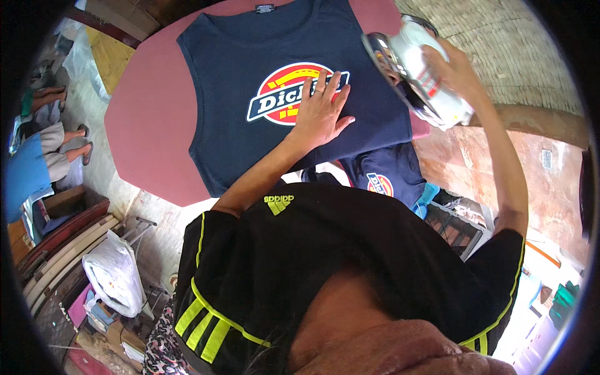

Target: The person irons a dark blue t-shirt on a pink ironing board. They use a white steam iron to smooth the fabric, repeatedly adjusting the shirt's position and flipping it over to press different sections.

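Note:
A dark navy sleeveless shirt lies spread on the pink ironing board, with a red, yellow and white printed emblem on its chest. My left hand rests flat over the right part of that emblem, fingers spread, a ring on one finger. At the right, my right hand is wrapped round the handle of a white clothes iron. The iron is tilted, its shiny soleplate turned toward the shirt. It hangs by the shirt's right edge; whether it touches the cloth I cannot tell.
Below the board's near edge hangs another navy garment with a similar emblem. At the left lie a white plastic-wrapped bundle and stacked boards. Another person in a blue top is at the far left. A woven wall stands behind the iron.

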Demonstrator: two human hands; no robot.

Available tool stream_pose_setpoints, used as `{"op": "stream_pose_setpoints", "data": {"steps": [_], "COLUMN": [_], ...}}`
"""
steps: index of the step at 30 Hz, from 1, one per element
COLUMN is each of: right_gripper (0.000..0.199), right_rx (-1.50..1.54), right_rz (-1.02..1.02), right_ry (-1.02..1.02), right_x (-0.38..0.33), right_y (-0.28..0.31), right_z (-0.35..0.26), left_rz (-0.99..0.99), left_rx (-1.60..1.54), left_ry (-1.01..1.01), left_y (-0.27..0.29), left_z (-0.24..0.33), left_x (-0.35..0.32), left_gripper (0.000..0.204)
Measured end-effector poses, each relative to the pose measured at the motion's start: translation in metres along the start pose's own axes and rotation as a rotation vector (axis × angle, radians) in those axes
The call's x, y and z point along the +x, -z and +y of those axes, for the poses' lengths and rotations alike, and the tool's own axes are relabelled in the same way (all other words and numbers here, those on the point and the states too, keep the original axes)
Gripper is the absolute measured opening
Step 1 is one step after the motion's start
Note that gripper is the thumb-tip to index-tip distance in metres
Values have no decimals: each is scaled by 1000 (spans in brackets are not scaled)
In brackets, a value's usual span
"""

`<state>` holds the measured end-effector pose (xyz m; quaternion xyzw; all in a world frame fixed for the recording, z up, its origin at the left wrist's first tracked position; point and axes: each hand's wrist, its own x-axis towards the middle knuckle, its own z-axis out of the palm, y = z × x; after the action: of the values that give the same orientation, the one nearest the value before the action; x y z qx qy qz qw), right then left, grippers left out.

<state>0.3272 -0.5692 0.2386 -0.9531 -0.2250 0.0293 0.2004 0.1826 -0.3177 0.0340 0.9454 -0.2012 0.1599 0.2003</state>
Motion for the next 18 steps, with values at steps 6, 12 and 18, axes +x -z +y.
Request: {"op": "stream_pose_setpoints", "data": {"steps": [6,12,18], "right_gripper": [57,49,57], "right_rx": [-332,-215,-272], "right_rz": [-58,133,74], "right_ry": [113,-25,215], "right_x": [85,129,81], "right_y": [-70,-103,-93], "right_z": [-6,-1,20], "left_rz": [-77,33,416], "left_rx": [5,-233,-50], "left_ry": [34,34,135], "left_y": [8,28,33], "left_z": [2,-41,-161], "left_x": [-2,42,170], "left_gripper": [72,28,36]}}
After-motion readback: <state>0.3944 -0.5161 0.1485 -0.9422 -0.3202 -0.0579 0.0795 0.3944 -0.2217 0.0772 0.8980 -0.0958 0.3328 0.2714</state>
